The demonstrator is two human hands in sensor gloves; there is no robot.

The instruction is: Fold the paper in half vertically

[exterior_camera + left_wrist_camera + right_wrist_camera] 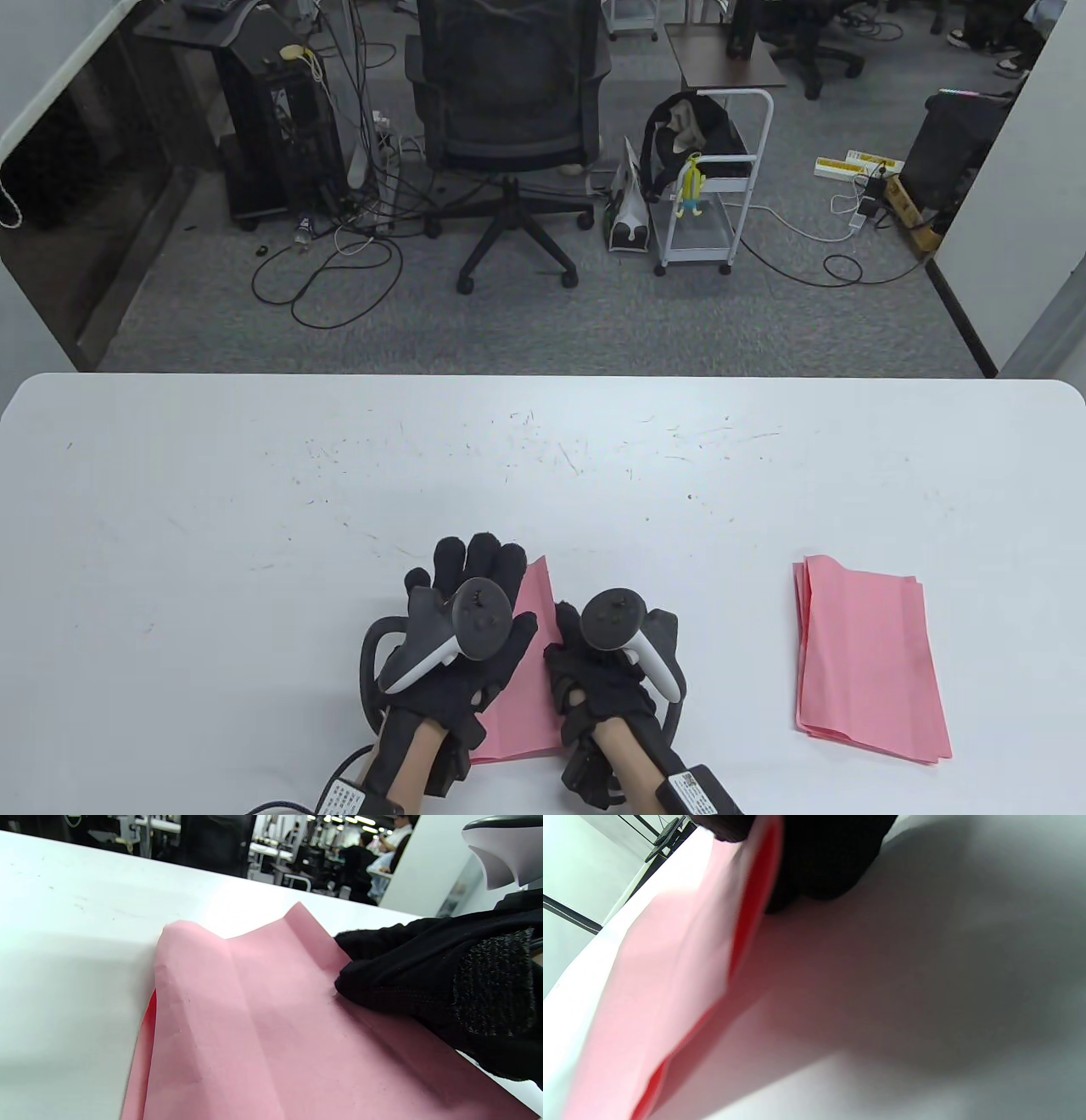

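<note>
A pink paper sheet (530, 679) lies folded over near the table's front edge, its layers loose and slightly lifted in the left wrist view (254, 1027). My left hand (475, 577) rests flat on its left part with fingers spread. My right hand (567, 632) is at the sheet's right edge with fingers curled. The left wrist view shows these fingers (382, 984) on the paper. In the right wrist view the fingers (818, 857) pinch the paper's edge (661, 984) just above the table.
A stack of pink sheets (865, 662) lies to the right on the white table (339, 475). Beyond the table's far edge stand an office chair (509, 110) and a white cart (713, 187) on the floor.
</note>
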